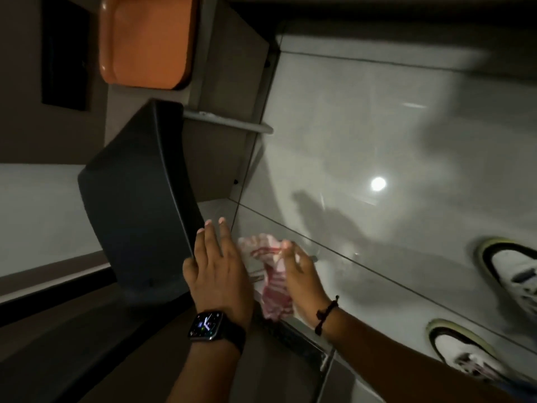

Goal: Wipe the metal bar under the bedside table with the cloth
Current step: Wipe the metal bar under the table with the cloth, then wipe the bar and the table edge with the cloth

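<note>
— Two hands were in view, low to the tiled floor [377,117]. Which one had the cloth?

— The right hand [302,274]. Its fingers were pinched around the red-and-white cloth [273,283], which was bunched up and hanging partly loose. The left hand [216,266], the one with the watch [207,325] on its wrist, was flat and released, fingers spread against the edge of a dark bin [139,199].

— And the metal bar?

— A grey bar [229,122] ran across under the bench [232,68], further off from the hands, well apart from the cloth. The view was tilted and dim, so I couldn't be sure that was the one meant.

— How would the cloth handle?

— Soft and light, I'd judge, and floppy. Bunched in the fist it should wrap around a thin bar well enough. Better to hold it by the middle of the wad, so the loose tail doesn't drag on the floor.

— The bar itself?

— Stiff and fixed at both ends, by the look of it. It should take firm rubbing.

— Room to move?

— Tight on the left, where the bin crowded the bar's near end. The floor side was open. The person's white shoes [514,274] stood clear of the reach.
</note>
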A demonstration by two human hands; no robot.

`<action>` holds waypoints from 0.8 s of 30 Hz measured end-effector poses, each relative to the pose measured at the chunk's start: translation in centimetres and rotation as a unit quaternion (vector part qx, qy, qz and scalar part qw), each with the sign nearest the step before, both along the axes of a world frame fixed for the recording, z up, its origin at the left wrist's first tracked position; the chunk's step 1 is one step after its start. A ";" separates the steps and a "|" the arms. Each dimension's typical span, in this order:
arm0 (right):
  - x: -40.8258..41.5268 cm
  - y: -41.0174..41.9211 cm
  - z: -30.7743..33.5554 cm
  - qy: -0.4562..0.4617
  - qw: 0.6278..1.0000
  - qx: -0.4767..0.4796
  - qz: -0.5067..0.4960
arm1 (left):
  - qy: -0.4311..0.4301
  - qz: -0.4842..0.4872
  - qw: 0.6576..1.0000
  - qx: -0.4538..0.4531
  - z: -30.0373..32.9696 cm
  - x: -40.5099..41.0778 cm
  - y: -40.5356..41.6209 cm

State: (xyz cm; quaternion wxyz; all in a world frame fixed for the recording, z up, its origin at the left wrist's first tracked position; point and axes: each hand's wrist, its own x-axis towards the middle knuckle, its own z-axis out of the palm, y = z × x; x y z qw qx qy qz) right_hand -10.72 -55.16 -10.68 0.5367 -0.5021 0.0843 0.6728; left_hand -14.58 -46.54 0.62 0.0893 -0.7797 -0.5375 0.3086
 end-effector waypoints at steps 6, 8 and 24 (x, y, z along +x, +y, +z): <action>9.6 6.6 4.3 -0.117 0.991 -0.004 -0.069 | -0.115 -0.057 0.989 0.069 3.3 6.4 10.1; 10.5 10.3 4.7 -0.137 0.987 -0.002 -0.089 | -0.118 -0.105 0.984 0.083 3.1 7.1 14.0; 6.8 30.8 -3.1 -0.289 0.934 0.041 -0.203 | -0.190 -0.144 0.968 0.076 -4.5 7.7 28.2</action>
